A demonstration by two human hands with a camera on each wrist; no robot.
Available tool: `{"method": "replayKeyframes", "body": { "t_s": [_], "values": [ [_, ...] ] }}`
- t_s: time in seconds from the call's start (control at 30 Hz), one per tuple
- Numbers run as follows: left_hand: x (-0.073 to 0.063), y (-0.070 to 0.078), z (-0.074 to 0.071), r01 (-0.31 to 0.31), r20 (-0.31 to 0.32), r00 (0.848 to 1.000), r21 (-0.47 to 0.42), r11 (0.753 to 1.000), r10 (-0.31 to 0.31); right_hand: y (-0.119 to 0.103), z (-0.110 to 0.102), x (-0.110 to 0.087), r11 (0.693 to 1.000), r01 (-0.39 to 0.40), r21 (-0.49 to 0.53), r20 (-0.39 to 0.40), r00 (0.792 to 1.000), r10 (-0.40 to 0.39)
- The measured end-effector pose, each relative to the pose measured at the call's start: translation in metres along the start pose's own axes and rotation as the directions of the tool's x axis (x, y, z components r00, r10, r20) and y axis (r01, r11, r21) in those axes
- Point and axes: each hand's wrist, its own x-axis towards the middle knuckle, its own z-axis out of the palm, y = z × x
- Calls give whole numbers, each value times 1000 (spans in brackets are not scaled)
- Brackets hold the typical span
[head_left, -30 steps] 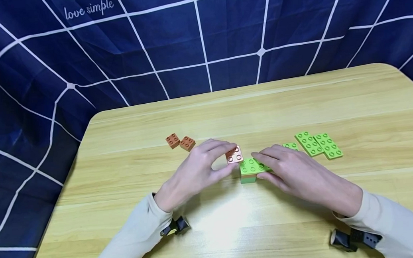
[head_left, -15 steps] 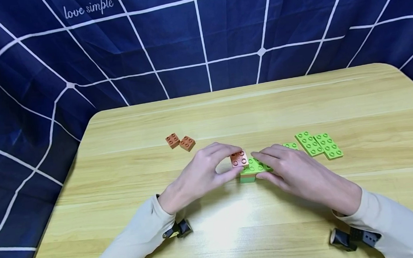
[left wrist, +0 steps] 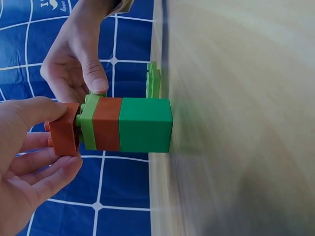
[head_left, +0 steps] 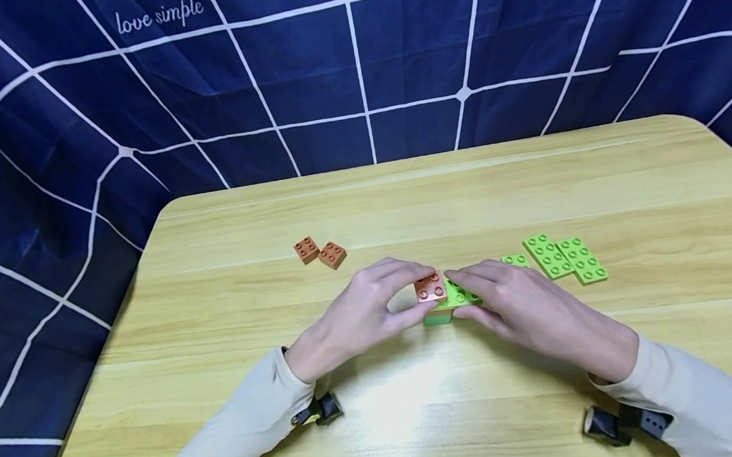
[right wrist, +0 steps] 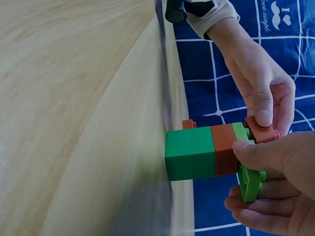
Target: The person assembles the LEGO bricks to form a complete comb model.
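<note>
My left hand (head_left: pixel 359 310) pinches an orange-brown two-by-two toy brick (head_left: pixel 430 289) between thumb and fingers. The brick sits slightly tilted right at the studs of a lime-green plate (head_left: pixel 461 295), over its left end, and a narrow gap shows in the left wrist view. That plate tops a stack: a brown brick (left wrist: pixel 107 124) under it and a dark green block (left wrist: pixel 146 125) at the bottom, standing on the table. My right hand (head_left: pixel 531 305) holds the stack's right side, its thumb against the brown brick and plate, its fingers by the plate's overhanging end (right wrist: pixel 251 186).
Two loose orange-brown bricks, one (head_left: pixel 306 249) beside the other (head_left: pixel 332 255), lie on the wooden table (head_left: pixel 250 300) beyond my left hand. Several lime-green plates (head_left: pixel 581 260) lie behind my right hand. A dark blue curtain (head_left: pixel 303 63) hangs behind the table's far edge.
My left hand has moved right and slightly nearer, bringing its brick from beside the stack to over the left end of the lime plate. The right hand stays almost still.
</note>
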Motion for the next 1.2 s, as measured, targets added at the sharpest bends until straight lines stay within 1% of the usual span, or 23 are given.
{"method": "replayKeyframes", "body": {
  "t_s": [0.23,0.37,0.6,0.77,0.9,1.03,1.2],
  "values": [
    [0,0,1,5,18,1000,7,1000,-6,2,2,0,1000,21,13,-23,1000,-21],
    [0,0,1,12,29,1000,4,1000,-12,2,1,1,1000,18,11,-19,1000,-18],
    [2,0,-1,16,93,995,17,1000,-18,4,0,0,1000,17,1,-6,1000,-17],
    [3,-1,-3,44,120,992,-27,999,-40,4,-1,1,1000,17,4,-3,1000,-17],
    [2,-2,-3,82,115,991,-81,993,-72,2,-2,2,1000,-4,24,-11,1000,4],
    [2,-3,-3,107,99,990,-109,988,-96,0,-3,3,998,-30,52,-52,998,32],
    [1,-3,-4,109,75,992,-121,987,-101,-2,-2,5,997,-4,80,-115,993,14]
  ]
}}
